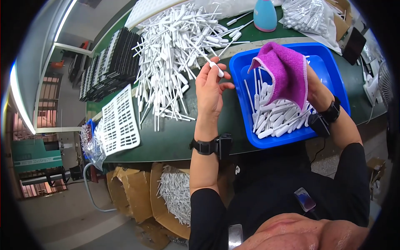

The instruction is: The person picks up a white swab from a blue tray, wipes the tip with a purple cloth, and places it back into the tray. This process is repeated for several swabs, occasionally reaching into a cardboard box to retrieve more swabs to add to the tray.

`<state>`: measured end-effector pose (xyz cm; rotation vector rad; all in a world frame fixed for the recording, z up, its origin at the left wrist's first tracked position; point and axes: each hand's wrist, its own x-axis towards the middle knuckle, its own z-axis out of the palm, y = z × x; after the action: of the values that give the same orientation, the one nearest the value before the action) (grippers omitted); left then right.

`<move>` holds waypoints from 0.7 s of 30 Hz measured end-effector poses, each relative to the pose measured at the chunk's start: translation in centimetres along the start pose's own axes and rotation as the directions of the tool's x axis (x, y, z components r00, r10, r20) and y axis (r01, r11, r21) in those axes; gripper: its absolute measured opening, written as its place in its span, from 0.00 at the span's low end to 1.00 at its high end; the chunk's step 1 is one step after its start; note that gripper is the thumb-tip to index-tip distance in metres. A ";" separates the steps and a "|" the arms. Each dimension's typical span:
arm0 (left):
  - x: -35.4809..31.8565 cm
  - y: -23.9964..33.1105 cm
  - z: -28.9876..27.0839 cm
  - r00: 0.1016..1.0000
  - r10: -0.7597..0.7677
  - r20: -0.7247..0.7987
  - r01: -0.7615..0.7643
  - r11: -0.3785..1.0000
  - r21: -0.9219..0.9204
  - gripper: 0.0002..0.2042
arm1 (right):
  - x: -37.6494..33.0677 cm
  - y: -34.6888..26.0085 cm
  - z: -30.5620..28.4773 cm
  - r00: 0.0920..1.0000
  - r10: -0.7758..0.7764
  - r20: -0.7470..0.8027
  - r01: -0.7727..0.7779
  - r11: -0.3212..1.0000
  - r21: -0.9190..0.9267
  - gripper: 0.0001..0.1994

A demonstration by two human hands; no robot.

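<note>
My left hand (209, 86) is raised over the green table (175, 137) and pinches a white plastic stick with a bulb end (216, 68) between thumb and fingers. Just left of it lies a big heap of the same white sticks (171, 54). My right hand (313, 85) is mostly hidden under a purple cloth (285, 73) that it holds over a blue tray (325, 58). Several white sticks (277, 118) lie in the tray below the cloth. Both wrists wear black bands.
A white perforated rack (120, 121) lies at the table's left edge, with stacked black trays (106, 64) behind it. A blue bottle (265, 16) and a bag of white parts (306, 14) stand at the back. Cardboard boxes with more sticks (175, 196) sit under the table.
</note>
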<state>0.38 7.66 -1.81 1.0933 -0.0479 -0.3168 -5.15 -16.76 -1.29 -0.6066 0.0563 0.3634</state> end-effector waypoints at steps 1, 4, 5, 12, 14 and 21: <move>0.4 -0.1 0.3 1.000 0.008 -0.023 -0.008 1.000 0.013 0.15 | 0.2 0.2 0.1 0.997 0.003 -0.071 -0.003 1.000 -0.013 0.22; 1.9 -0.4 0.1 1.000 -0.017 0.015 0.018 0.998 -0.053 0.15 | 0.2 0.2 0.2 0.992 -0.010 -0.124 0.006 0.999 -0.033 0.22; 2.3 -0.5 0.1 0.999 -0.031 0.033 0.034 0.996 -0.086 0.15 | 0.1 0.2 0.3 0.994 -0.018 -0.110 0.014 0.999 -0.037 0.22; 1.5 -1.5 -0.1 1.000 -0.004 -0.016 0.003 0.998 -0.060 0.15 | -0.2 -0.4 0.3 0.992 -0.050 -0.114 0.047 0.998 -0.030 0.22; 1.6 -1.6 -0.3 0.999 0.000 -0.034 -0.002 0.998 -0.063 0.15 | 0.1 -0.3 0.5 0.985 -0.072 -0.157 0.055 0.993 -0.108 0.23; 1.3 -1.0 0.8 0.997 0.045 0.063 -0.045 0.999 -0.005 0.12 | -0.3 -0.5 0.8 0.979 -0.179 -0.103 0.161 0.973 -0.164 0.24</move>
<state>1.22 6.16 -2.50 1.0773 -0.1285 -0.3107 -5.26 -16.78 -0.34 -0.7807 0.0881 0.1663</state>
